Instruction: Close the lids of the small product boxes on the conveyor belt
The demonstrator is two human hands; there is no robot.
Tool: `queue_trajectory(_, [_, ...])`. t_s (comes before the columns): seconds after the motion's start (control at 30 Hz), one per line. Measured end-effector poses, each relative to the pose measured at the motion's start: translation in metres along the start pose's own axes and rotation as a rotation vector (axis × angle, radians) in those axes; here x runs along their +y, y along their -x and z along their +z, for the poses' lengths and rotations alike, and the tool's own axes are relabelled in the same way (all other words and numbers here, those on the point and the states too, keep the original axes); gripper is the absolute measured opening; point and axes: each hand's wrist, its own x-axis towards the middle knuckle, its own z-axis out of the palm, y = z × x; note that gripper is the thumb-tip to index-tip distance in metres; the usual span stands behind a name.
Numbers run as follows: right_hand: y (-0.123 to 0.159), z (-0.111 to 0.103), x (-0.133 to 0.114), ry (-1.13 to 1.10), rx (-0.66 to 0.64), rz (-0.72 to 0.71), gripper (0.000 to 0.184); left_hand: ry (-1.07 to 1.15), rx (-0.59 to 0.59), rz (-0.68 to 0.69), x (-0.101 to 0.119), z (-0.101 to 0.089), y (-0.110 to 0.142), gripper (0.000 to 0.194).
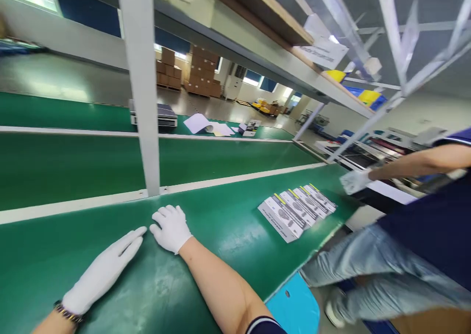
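The printed cartons lay in a slanting, overlapping row on the green worktop, at three o'clock from your right hand and well apart from it. Yellow strips marked their upper edges. Your white-gloved right hand was palm down and empty, its fingers loosely spread over the worktop. At eight o'clock from it, your left hand was also empty, flat and open, the fingers stretched out toward the right one; you could not tell whether it touched the surface. A dark beaded bracelet circled your left wrist.

At two o'clock from the cartons, a co-worker's gloved hand was blurred, so its grip could not be told. A bright blue stool stood at six o'clock from them. From your right hand, a white post rose at eleven o'clock, and loose papers lay farther off at one o'clock.
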Motion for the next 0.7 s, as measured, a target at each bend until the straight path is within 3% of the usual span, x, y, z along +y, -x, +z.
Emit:
queue_trajectory(0.1, [-0.001, -0.002, 0.001, -0.025, -0.001, 0.008, 0.019, 0.023, -0.124, -0.062, 0.011, -0.002, 0.001, 0.065])
queue_trajectory(0.17, [-0.002, -0.002, 0.002, -0.031, 0.013, -0.003, 0.018, 0.018, -0.134, -0.065, 0.015, 0.0, 0.001, 0.062])
queue_trajectory(0.27, [-0.002, -0.001, 0.004, -0.021, 0.036, -0.037, 0.02, -0.049, -0.064, 0.006, 0.021, 0.003, 0.004, 0.052])
queue_trajectory(0.33, [-0.003, 0.001, 0.008, -0.009, 0.032, -0.062, 0.023, -0.172, 0.091, 0.089, 0.024, -0.006, 0.006, 0.044])
queue_trajectory(0.4, [-0.005, 0.005, 0.012, 0.001, 0.006, -0.065, 0.029, -0.344, 0.332, 0.117, 0.022, -0.027, 0.012, 0.036])
queue_trajectory(0.47, [-0.009, 0.009, 0.017, 0.009, -0.02, -0.051, 0.035, -0.492, 0.587, 0.024, 0.013, -0.06, 0.025, 0.031])
queue_trajectory(0.6, [-0.015, 0.018, 0.023, 0.022, -0.067, -0.043, 0.041, -0.593, 0.967, -0.388, -0.021, -0.137, 0.074, 0.031])
queue_trajectory(0.67, [-0.016, 0.02, 0.023, 0.034, -0.069, -0.041, 0.042, -0.586, 1.078, -0.603, -0.04, -0.17, 0.102, 0.041])
queue_trajectory(0.7, [-0.016, 0.021, 0.023, 0.04, -0.065, -0.041, 0.042, -0.557, 1.079, -0.692, -0.048, -0.183, 0.115, 0.052])
